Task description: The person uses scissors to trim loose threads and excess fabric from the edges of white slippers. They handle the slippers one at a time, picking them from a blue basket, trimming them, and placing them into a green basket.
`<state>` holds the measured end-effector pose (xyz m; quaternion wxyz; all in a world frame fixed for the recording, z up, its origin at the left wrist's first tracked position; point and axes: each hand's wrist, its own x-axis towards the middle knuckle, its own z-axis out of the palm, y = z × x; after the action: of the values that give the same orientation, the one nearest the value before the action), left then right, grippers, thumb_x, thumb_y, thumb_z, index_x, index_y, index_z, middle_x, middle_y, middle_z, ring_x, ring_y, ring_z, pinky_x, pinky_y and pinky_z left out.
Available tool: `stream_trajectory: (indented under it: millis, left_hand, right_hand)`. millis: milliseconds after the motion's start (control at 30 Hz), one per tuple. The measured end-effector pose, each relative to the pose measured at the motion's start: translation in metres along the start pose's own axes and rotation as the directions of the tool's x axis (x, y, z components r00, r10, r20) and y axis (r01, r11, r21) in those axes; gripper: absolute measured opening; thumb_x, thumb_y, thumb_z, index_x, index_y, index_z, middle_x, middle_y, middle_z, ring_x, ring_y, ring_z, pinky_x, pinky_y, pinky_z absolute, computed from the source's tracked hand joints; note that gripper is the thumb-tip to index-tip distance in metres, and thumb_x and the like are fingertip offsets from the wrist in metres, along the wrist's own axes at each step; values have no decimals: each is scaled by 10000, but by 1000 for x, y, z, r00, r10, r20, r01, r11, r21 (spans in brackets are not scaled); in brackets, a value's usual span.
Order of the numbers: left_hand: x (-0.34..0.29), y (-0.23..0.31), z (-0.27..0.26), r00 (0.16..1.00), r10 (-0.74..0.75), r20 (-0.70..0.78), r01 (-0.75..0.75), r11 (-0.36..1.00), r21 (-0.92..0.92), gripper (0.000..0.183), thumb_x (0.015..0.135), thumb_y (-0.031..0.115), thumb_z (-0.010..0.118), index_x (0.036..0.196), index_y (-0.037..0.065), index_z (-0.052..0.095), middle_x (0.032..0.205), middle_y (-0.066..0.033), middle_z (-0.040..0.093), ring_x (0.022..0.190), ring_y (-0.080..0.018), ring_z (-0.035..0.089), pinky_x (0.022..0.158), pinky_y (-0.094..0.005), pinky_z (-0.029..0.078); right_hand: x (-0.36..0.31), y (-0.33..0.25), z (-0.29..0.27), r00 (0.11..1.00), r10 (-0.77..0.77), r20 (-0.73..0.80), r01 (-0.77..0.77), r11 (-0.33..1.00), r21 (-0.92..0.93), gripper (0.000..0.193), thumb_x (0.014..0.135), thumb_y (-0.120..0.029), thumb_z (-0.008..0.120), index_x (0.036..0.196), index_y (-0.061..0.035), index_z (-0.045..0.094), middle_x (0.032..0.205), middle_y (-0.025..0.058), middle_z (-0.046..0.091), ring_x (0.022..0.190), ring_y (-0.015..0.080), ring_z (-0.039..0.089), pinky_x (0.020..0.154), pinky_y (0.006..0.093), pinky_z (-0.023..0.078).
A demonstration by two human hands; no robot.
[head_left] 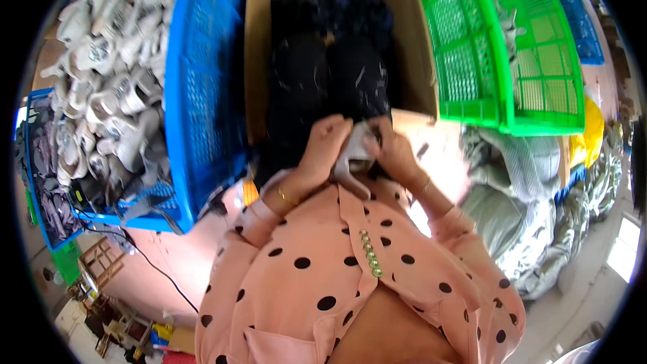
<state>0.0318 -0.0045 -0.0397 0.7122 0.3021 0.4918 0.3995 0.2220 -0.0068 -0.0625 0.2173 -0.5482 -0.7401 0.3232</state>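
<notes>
Close to my body, above my lap, I hold a light grey shoe upper (352,156) with both hands. My left hand (325,145) is closed on its left side, knuckles up. On the other side my right hand (396,153) pinches the upper's edge, fingers curled. Part of the piece hangs down below my hands against my shirt. The fingertips are partly hidden, and the far side of the upper cannot be seen.
At the left, a blue crate (205,87) is heaped with whitish shoe uppers (111,87). Ahead, a cardboard box (414,47) holds dark pieces (340,3). A green crate (465,47) stands at the right above grey-green sacks (512,216). A black cable (158,266) crosses the floor.
</notes>
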Motion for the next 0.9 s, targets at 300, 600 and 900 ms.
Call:
stream_trajectory:
  millis: [300, 600, 900]
  left_hand:
    - [2, -12, -8, 997, 72, -35, -77, 977, -198, 333, 994, 206, 521, 670, 130, 515, 601, 88, 413, 536, -3, 318, 472, -199, 257]
    - [-3, -8, -3, 999, 18, -38, -24, 982, -189, 326, 982, 206, 549, 670, 147, 479, 626, 107, 380, 580, -4, 295, 514, -194, 256]
    - [2, -6, -27, 937, 345, -53, -324, 916, 238, 174, 959, 160, 581, 801, 93, 609, 763, 29, 520, 704, -70, 452, 629, -223, 370]
  right_hand:
    - [36, -31, -61, 947, -175, 269, 265, 900, -346, 393, 921, -447, 571, 812, -69, 567, 594, 106, 587, 566, 312, 612, 473, 391, 449]
    - [63, -57, -63, 815, -249, 523, 524, 702, -482, 445, 928, -470, 522, 782, -53, 581, 538, 116, 549, 535, 297, 602, 474, 393, 439]
    - [65, -58, -53, 803, -284, 523, 574, 603, -554, 401, 910, -435, 561, 745, -71, 583, 541, 96, 555, 536, 277, 609, 441, 366, 430]
